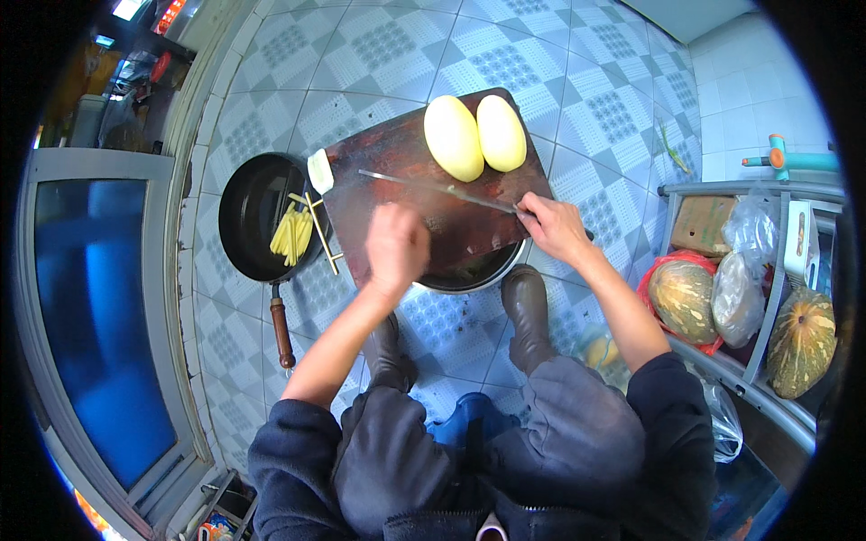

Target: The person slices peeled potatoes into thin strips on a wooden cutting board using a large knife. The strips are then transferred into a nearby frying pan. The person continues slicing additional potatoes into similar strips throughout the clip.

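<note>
My right hand (555, 226) grips the handle of a kitchen knife (467, 196), whose blade points left across a dark wooden cutting board (379, 152). Blurred by motion, my left hand (398, 247) is over the board's near left part; whether it holds anything cannot be told. Two peeled, pale yellow potatoes (454, 138) lie side by side at the board's far edge. A pale cut vegetable piece (320, 171) sits at its left corner. The board rests over a round pan or basin (473, 277). Left of it, a black frying pan (250, 203) holds pale yellow sticks (292, 233).
The frying pan's wooden handle (281, 331) points towards me on the tiled floor (379, 40). At the right, a metal rack (751, 193) holds pumpkins (683, 301), plastic bags and a cardboard box (702, 223). A blue-paned door (101, 304) is at the left.
</note>
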`<act>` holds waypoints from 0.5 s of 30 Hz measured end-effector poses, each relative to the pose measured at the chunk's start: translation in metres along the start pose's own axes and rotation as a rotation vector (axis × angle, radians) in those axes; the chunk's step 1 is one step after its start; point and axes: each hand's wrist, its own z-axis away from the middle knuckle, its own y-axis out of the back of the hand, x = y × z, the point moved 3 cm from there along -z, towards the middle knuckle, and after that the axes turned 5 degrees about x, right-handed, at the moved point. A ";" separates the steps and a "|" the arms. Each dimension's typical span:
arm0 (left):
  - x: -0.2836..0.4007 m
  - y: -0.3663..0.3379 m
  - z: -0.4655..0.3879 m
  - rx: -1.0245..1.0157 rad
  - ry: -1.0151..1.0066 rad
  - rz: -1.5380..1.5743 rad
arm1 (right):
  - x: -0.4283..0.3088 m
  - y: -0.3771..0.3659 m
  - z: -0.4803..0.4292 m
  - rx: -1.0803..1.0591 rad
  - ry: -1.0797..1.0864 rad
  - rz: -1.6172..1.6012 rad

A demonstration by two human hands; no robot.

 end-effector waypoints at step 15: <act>-0.103 -0.025 -0.104 -0.199 -0.006 -0.325 | 0.029 0.011 0.034 0.281 -0.079 -0.153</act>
